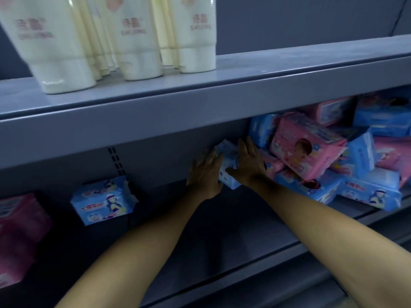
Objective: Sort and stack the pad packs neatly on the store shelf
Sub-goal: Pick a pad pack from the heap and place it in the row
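On the lower shelf [222, 221], deep under the overhang, the fingers of both hands lie nearly straight against one blue pad pack [228, 166], pressing it from either side without curling round it. The left hand [205, 172] flattens on its left face; the right hand [248, 163] lies over its top and right face, thumb reaching across the front. The pack stands on end, its long axis running back into the shelf and tipped a little, so it sits squarely between the two palms, equally near each.

Immediately to the right, touching the right hand, slumps the unsorted heap [329, 156] of pink and blue packs, a pink pack [307, 147] lying tilted on top. That pile looks likeliest to slide into the way if the held pack is drawn out carelessly. Leftward the shelf floor is bare up to a single blue pack [103, 200] standing upright, well apart, and a pink stack [17, 236] at the far left edge. I judge the pack belongs beside its blue fellow, a sideways carry to the left. Above, on the upper shelf [244, 85], cream tubes [138, 41] stand in rows.
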A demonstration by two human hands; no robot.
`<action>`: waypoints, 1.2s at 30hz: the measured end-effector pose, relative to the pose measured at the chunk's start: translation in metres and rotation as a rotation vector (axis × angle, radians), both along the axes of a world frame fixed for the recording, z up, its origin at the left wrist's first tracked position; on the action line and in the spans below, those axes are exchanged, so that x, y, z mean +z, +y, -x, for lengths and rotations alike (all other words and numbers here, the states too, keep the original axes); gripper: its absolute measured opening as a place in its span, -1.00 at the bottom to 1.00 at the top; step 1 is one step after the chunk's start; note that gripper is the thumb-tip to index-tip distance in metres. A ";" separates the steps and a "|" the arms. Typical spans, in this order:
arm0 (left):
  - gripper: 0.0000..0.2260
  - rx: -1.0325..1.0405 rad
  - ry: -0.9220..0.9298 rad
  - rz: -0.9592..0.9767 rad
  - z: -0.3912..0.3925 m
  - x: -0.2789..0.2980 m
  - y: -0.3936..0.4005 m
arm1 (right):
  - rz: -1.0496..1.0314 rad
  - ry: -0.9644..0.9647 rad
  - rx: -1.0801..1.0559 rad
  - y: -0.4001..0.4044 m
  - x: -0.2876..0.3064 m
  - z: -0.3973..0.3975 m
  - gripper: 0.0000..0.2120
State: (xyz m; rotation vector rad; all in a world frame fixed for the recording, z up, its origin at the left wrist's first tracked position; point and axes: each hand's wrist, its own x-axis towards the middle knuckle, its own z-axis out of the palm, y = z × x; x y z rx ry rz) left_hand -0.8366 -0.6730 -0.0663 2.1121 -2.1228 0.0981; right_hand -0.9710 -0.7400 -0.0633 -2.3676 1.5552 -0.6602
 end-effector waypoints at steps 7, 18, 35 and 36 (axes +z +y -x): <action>-0.23 -0.019 0.057 0.031 0.013 -0.010 -0.023 | -0.015 -0.025 0.071 -0.015 -0.007 -0.005 -0.09; -0.24 -0.016 0.078 0.132 0.010 -0.017 -0.021 | 0.089 0.148 0.109 -0.017 -0.012 -0.005 -0.15; -0.29 0.013 0.237 0.143 0.001 -0.021 0.024 | 0.035 -0.001 0.150 0.019 -0.012 -0.013 -0.23; -0.29 0.017 0.264 0.134 0.000 -0.021 0.027 | 0.030 -0.014 0.143 0.022 -0.013 -0.014 -0.21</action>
